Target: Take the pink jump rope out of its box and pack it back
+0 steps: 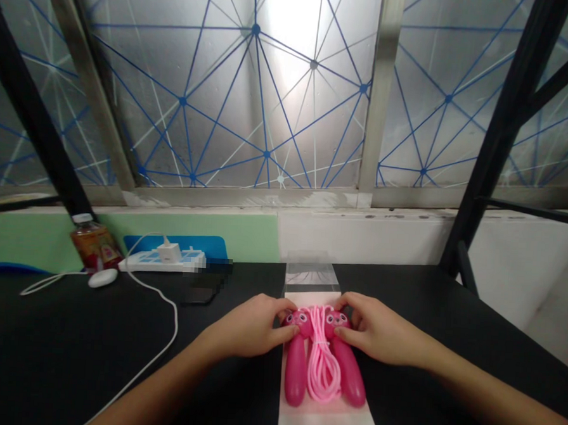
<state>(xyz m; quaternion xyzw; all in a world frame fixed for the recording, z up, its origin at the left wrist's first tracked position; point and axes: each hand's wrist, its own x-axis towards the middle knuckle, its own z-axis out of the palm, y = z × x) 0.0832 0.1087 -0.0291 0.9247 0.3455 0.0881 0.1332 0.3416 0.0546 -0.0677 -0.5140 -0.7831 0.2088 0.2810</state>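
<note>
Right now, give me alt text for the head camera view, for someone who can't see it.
The left hand and right hand grip the animal-faced tops of a pink skipping rope lying on a clear plastic bag on a black table. A white power strip and a jar stand farther back.

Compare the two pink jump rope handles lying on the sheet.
The handle on the left runs almost straight, while the handle on the right slants, its lower end out to the right. The person's left hand grips the top of the first; the right hand grips the top of the second. Both are glossy pink with cartoon-faced tops, and bundled pink rope lies between them.
</note>
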